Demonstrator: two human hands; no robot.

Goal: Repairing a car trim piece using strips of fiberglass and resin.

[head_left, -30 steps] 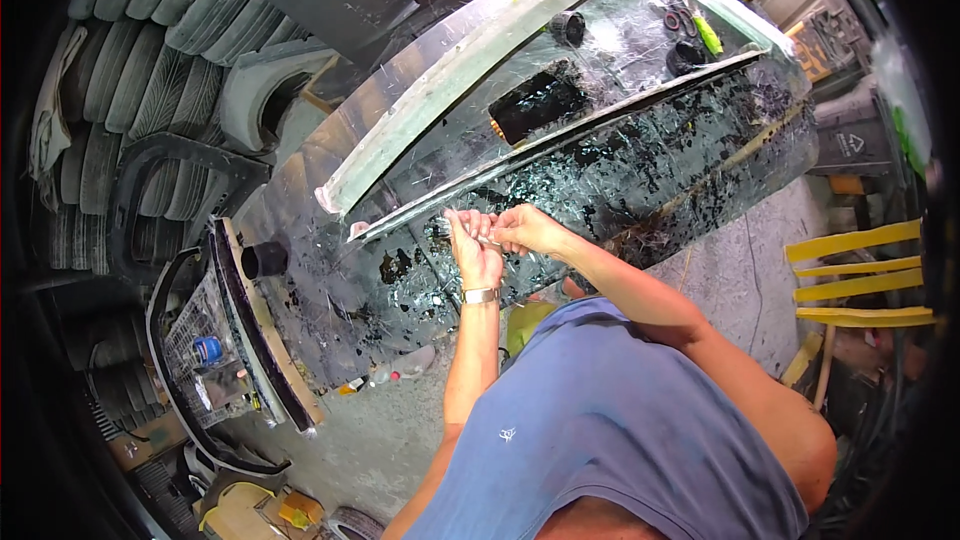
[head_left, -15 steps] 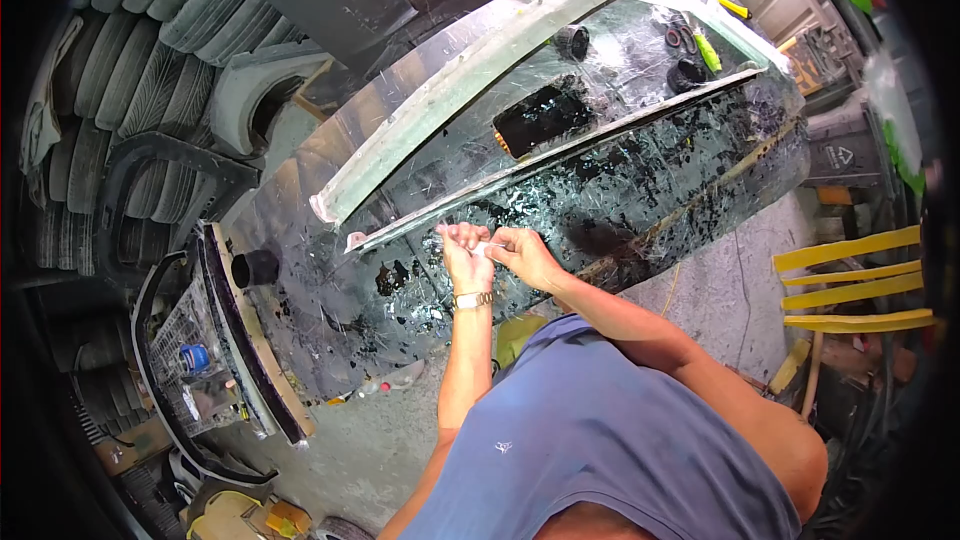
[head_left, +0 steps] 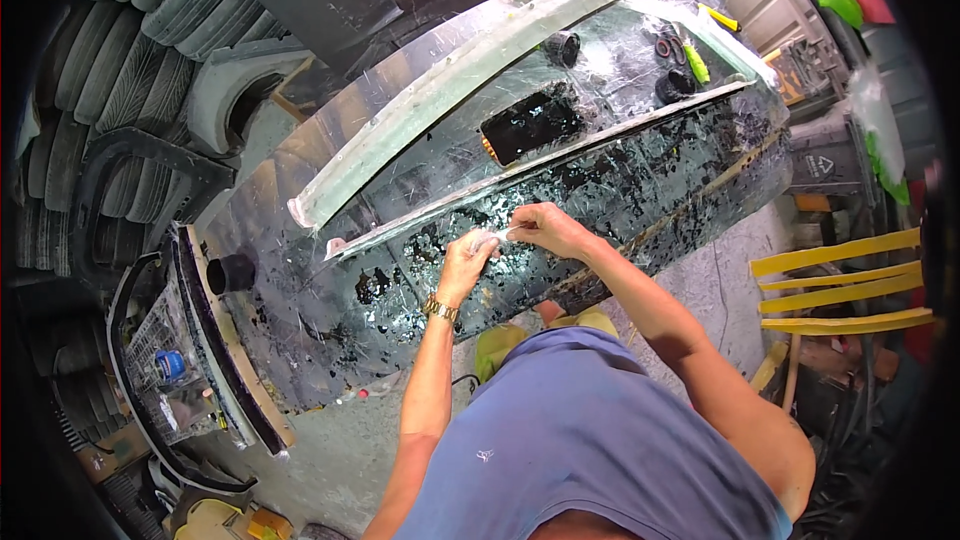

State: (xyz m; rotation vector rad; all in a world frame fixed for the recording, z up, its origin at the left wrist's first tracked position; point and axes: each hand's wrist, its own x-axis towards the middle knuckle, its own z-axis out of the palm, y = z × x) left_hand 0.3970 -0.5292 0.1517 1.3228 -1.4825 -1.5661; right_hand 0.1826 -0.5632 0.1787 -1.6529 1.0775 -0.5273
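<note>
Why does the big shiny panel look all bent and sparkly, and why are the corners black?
In the head view, the fisheye lens bends the panel and its straight edges toward the rim and leaves the corners black; bright daylight glints white off its scratched top; the left hand and right hand, pinching a small white scrap, look sharp, while the tyres sit in shadow.

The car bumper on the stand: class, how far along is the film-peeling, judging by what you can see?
Large black patches on the car bumper are already bare. In hand: the left hand and right hand pinch a small piece of pale film together. Left: cloudy film covers much of the upper surface and the left end.
</note>
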